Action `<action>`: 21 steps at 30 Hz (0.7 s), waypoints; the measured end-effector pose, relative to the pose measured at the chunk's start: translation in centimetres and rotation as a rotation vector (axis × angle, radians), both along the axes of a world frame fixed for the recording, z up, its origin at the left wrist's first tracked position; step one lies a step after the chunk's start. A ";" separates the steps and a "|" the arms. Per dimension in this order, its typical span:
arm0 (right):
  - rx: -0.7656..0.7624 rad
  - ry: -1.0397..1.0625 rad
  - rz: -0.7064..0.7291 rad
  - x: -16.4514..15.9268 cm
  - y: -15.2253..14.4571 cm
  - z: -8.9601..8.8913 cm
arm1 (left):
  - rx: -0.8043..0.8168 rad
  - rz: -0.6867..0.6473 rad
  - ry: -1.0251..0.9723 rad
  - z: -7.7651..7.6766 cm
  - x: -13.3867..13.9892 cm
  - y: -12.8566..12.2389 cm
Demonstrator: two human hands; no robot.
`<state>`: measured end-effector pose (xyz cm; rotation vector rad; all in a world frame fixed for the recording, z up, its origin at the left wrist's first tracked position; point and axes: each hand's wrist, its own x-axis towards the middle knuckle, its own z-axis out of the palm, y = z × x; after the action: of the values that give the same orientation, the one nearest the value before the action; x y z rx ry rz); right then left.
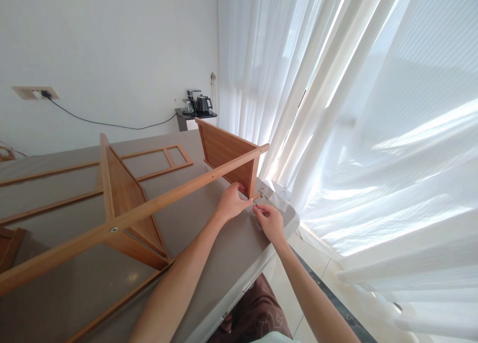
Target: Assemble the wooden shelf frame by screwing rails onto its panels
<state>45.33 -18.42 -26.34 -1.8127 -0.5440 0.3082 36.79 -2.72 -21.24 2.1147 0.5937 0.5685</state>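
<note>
The left hand (234, 203) is half curled at the lower corner of the wooden shelf frame (227, 146), which rises just beyond it; I cannot tell whether it grips. Close beside, the right hand (269, 222) pinches a thin dark piece (255, 203) between its fingertips.

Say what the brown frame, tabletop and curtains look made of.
Brown frame: likely wood or bamboo, smooth; its panels show faint grain. Tabletop: possibly laminate, slightly glossy grey, given its glints; I can't be sure. Curtains: apparently sheer white fabric; daylight glows through their folds.
</note>
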 end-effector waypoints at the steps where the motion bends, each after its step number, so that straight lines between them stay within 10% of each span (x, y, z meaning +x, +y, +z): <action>1: 0.000 0.017 0.012 -0.2 0.0 0.1 | -0.001 -0.001 0.002 0.0 0.0 0.0; 21: 0.127 -0.043 0.057 -2.1 0.4 1.5 | 0.011 -0.003 0.028 0.1 0.0 0.1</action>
<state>43.28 -18.06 -24.84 -1.6867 -0.6324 0.2686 36.74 -2.62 -21.14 2.1371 0.6045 0.5429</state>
